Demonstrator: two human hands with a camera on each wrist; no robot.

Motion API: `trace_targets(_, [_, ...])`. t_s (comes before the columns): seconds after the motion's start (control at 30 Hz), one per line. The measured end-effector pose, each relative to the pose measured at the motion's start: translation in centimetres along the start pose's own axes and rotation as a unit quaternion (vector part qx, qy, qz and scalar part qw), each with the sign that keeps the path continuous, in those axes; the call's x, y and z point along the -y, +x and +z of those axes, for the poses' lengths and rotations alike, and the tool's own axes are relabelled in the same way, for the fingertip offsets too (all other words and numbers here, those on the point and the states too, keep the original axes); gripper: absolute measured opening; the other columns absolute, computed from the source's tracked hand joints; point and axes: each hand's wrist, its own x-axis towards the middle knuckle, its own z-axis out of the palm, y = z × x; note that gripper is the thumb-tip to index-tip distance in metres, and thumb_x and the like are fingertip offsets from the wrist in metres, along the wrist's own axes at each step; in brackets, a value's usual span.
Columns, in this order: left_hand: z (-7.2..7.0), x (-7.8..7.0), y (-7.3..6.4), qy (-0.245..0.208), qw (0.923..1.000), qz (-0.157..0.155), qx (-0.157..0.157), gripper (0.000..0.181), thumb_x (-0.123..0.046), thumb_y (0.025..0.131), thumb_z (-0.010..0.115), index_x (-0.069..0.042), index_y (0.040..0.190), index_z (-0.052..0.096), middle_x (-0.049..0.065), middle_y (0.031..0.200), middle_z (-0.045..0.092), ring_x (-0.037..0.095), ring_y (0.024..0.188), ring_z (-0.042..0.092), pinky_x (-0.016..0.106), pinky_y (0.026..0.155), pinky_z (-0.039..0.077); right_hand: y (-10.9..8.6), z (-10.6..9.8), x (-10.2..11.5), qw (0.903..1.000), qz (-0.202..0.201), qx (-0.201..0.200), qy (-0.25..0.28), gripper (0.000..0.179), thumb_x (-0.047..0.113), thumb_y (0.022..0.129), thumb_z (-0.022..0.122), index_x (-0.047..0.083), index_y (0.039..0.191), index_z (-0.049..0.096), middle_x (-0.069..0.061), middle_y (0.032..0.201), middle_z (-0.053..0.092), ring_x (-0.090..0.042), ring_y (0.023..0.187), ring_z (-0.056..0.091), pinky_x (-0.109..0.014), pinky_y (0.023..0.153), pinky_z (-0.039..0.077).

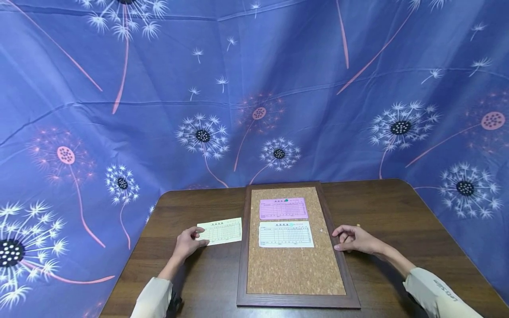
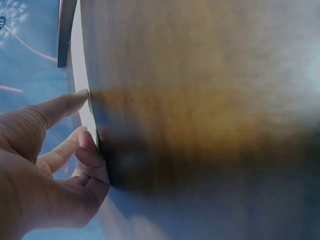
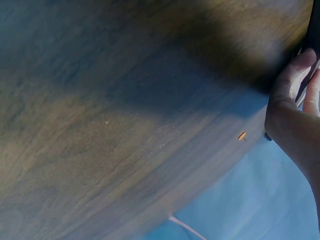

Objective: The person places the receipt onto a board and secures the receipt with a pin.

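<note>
A pale yellow printed form [image 1: 222,232] lies to the left of a framed cork board [image 1: 296,274]. My left hand [image 1: 188,242] holds it by its left end between thumb and fingers; the left wrist view shows this hand [image 2: 55,165] at the slip's thin edge. A purple form [image 1: 283,212] and a white form [image 1: 280,238] lie on the cork, one above the other. Each carries a green pushpin [image 1: 286,200] near its top. My right hand [image 1: 358,239] touches the board's right frame with index finger and thumb, the other fingers loosely bent.
An orange pushpin [image 3: 242,136] stands on the brown wooden table [image 1: 397,207], just beyond the right hand. A blue curtain with dandelion prints [image 1: 246,66] hangs behind the table and along both sides. A small pale mark [image 1: 321,229] shows on the cork.
</note>
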Motion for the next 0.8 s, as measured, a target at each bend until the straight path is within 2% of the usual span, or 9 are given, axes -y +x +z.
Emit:
trace_targets(0.17, [-0.3, 0.2, -0.5, -0.008, 0.9999, -0.007, 0.01, 0.044, -0.011, 0.072, 0.09, 0.0, 0.111, 0.072, 0.008, 0.09, 0.061, 0.018, 0.083, 0.053, 0.028, 0.072, 0.04, -0.1, -0.1, -0.2, 1.0, -0.005, -0.001, -0.004, 0.038, 0.002, 0.09, 0.073, -0.019, 0.116, 0.053, 0.005, 0.084, 0.058, 0.003, 0.068, 0.055, -0.016, 0.062, 0.048])
trace_targets(0.33, [-1.2, 1.0, 0.2, -0.001, 0.9999, 0.011, 0.0, 0.054, -0.015, 0.07, 0.092, -0.001, 0.118, 0.071, 0.013, 0.096, 0.066, 0.021, 0.087, 0.059, 0.03, 0.078, 0.042, 0.0, 0.1, -0.2, 0.9998, -0.018, 0.003, 0.001, 0.037, 0.0, 0.091, 0.072, -0.02, 0.114, 0.052, 0.007, 0.083, 0.058, 0.004, 0.068, 0.055, -0.016, 0.062, 0.047])
trace_targets(0.47, [-2.0, 1.5, 1.3, 0.032, 0.9985, 0.031, 0.031, 0.071, -0.019, 0.069, 0.094, 0.001, 0.131, 0.065, 0.017, 0.103, 0.067, 0.028, 0.095, 0.062, 0.037, 0.084, 0.047, 0.0, 0.1, -0.2, 0.9998, -0.017, 0.004, 0.002, 0.037, 0.0, 0.091, 0.072, -0.02, 0.115, 0.052, 0.007, 0.083, 0.058, 0.003, 0.067, 0.055, -0.016, 0.062, 0.047])
trace_targets(0.57, [-2.4, 1.4, 1.7, 0.057, 0.9956, 0.052, 0.054, 0.077, -0.018, 0.067, 0.095, 0.004, 0.134, 0.062, 0.017, 0.099, 0.065, 0.029, 0.095, 0.06, 0.04, 0.086, 0.047, 0.0, 0.0, -0.3, 0.9998, -0.017, 0.004, 0.003, 0.037, 0.001, 0.091, 0.072, -0.02, 0.115, 0.052, 0.007, 0.083, 0.058, 0.003, 0.067, 0.055, -0.016, 0.062, 0.047])
trace_targets(0.7, [-2.6, 1.3, 1.9, 0.067, 0.9937, 0.066, 0.062, 0.075, -0.016, 0.065, 0.096, 0.004, 0.13, 0.065, 0.014, 0.094, 0.063, 0.025, 0.09, 0.057, 0.039, 0.083, 0.046, 0.0, -0.1, -0.4, 0.9998, -0.02, 0.008, 0.004, 0.038, 0.001, 0.091, 0.072, -0.02, 0.115, 0.052, 0.007, 0.083, 0.058, 0.004, 0.068, 0.055, -0.016, 0.062, 0.047])
trace_targets(0.8, [-2.6, 1.2, 1.9, 0.053, 0.9953, 0.058, 0.057, 0.067, -0.014, 0.064, 0.096, 0.001, 0.124, 0.069, 0.015, 0.096, 0.063, 0.026, 0.091, 0.057, 0.037, 0.082, 0.045, 0.0, -0.1, -0.3, 0.9998, -0.018, 0.007, 0.008, 0.038, 0.001, 0.091, 0.072, -0.021, 0.115, 0.052, 0.007, 0.083, 0.058, 0.004, 0.068, 0.055, -0.015, 0.062, 0.047])
